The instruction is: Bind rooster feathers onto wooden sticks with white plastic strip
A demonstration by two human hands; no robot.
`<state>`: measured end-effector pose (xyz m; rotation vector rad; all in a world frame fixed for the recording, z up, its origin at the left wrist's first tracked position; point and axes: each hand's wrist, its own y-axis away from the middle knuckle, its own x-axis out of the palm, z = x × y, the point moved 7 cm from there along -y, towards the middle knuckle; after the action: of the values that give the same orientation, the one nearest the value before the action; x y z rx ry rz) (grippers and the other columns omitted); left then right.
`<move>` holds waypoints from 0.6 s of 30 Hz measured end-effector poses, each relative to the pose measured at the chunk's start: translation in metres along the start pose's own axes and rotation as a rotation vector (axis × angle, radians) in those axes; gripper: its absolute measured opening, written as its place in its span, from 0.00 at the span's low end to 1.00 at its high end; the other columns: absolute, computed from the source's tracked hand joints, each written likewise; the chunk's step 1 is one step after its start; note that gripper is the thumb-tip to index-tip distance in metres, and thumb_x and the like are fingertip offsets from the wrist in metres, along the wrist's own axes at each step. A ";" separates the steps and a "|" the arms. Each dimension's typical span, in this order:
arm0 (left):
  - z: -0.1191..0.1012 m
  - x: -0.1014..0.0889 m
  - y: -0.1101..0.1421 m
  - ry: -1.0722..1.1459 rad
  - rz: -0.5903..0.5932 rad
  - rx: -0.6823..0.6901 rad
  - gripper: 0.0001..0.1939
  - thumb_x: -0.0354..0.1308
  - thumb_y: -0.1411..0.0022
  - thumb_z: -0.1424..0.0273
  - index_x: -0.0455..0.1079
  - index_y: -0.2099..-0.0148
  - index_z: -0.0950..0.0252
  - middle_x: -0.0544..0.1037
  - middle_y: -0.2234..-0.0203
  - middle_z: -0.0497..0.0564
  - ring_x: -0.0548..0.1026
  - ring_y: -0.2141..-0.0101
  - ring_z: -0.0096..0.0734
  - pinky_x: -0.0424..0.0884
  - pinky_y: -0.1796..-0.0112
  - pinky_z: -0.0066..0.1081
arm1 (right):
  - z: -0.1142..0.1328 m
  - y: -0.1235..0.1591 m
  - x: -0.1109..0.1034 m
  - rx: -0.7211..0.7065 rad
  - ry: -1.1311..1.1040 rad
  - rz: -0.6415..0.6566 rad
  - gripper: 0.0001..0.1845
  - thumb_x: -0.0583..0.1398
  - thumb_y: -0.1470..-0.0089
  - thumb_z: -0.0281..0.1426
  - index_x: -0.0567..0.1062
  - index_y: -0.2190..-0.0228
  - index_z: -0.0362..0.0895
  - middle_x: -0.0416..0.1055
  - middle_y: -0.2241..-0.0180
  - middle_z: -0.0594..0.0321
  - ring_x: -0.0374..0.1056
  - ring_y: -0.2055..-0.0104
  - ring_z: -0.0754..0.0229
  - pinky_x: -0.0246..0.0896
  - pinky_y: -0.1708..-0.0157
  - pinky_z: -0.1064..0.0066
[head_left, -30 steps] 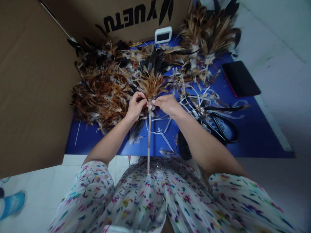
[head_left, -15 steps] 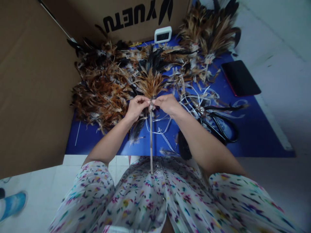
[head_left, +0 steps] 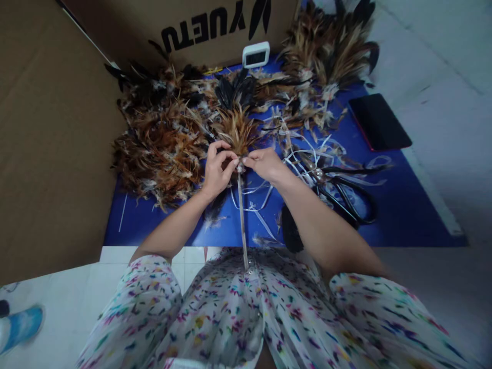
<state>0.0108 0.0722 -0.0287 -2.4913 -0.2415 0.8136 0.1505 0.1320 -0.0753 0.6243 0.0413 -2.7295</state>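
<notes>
A thin wooden stick (head_left: 242, 215) runs from my lap up to a tuft of brown feathers (head_left: 235, 131) bound at its top. My left hand (head_left: 217, 169) curls around the base of the tuft, fingers pinched at the binding point. From the right, my right hand (head_left: 266, 164) meets it, fingertips pinched on the same spot. White strip (head_left: 254, 206) trails down beside the stick. Loose brown and black feathers (head_left: 161, 146) are heaped on the blue mat (head_left: 392, 215) just beyond my hands.
Black scissors (head_left: 346, 197) lie to the right among white strip offcuts. A dark phone (head_left: 378, 123) rests at the mat's right edge. A small white timer (head_left: 255, 55) stands before a cardboard box (head_left: 192, 25). Cardboard walls the left. A blue shoe (head_left: 19, 325) shows bottom left.
My left hand has shifted, its fingers opening a little and re-wrapping the tuft's base. The stick's lower end has swung slightly right. The right hand stays pinched at the binding.
</notes>
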 end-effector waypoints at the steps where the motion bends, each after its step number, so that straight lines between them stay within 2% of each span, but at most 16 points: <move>1: -0.002 0.000 0.000 -0.036 0.006 0.042 0.21 0.54 0.36 0.52 0.72 0.63 0.67 0.68 0.54 0.58 0.72 0.57 0.33 0.74 0.66 0.31 | 0.000 0.000 0.000 -0.001 -0.009 0.001 0.16 0.60 0.52 0.39 0.69 0.83 0.42 0.54 0.83 0.70 0.49 0.77 0.68 0.41 0.76 0.70; 4: -0.008 0.001 -0.001 -0.097 0.018 0.159 0.18 0.53 0.34 0.56 0.71 0.63 0.66 0.72 0.57 0.57 0.72 0.56 0.34 0.73 0.58 0.34 | 0.002 0.000 -0.002 -0.012 -0.017 0.006 0.16 0.61 0.52 0.37 0.68 0.84 0.42 0.54 0.83 0.70 0.50 0.77 0.68 0.41 0.75 0.70; 7: -0.012 0.003 -0.002 -0.055 0.040 0.227 0.15 0.53 0.33 0.59 0.70 0.64 0.65 0.75 0.64 0.55 0.74 0.60 0.32 0.71 0.56 0.34 | 0.006 0.001 -0.004 -0.019 0.020 0.006 0.18 0.62 0.53 0.36 0.64 0.86 0.43 0.52 0.84 0.71 0.48 0.77 0.68 0.40 0.75 0.69; 12: -0.009 0.008 -0.003 0.049 0.119 0.172 0.13 0.54 0.33 0.60 0.69 0.65 0.65 0.78 0.67 0.52 0.75 0.64 0.28 0.70 0.59 0.30 | 0.007 0.001 -0.008 0.027 0.102 0.005 0.15 0.63 0.54 0.34 0.68 0.84 0.42 0.56 0.83 0.71 0.51 0.77 0.68 0.43 0.75 0.70; 16: -0.003 0.012 -0.003 -0.019 0.173 0.106 0.15 0.52 0.32 0.59 0.70 0.63 0.65 0.78 0.68 0.51 0.75 0.66 0.28 0.69 0.61 0.28 | 0.008 0.004 -0.008 0.053 0.102 0.040 0.14 0.62 0.53 0.34 0.67 0.85 0.42 0.56 0.85 0.71 0.52 0.78 0.68 0.44 0.76 0.71; 18: -0.002 0.015 -0.003 -0.060 0.204 0.106 0.14 0.52 0.32 0.60 0.70 0.63 0.65 0.78 0.69 0.51 0.75 0.67 0.28 0.69 0.62 0.27 | 0.011 0.007 -0.007 0.068 0.064 0.089 0.12 0.60 0.53 0.30 0.67 0.84 0.42 0.57 0.86 0.71 0.52 0.79 0.69 0.45 0.76 0.72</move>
<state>0.0245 0.0782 -0.0334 -2.4205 0.0366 0.9587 0.1541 0.1263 -0.0617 0.7152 -0.0626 -2.6338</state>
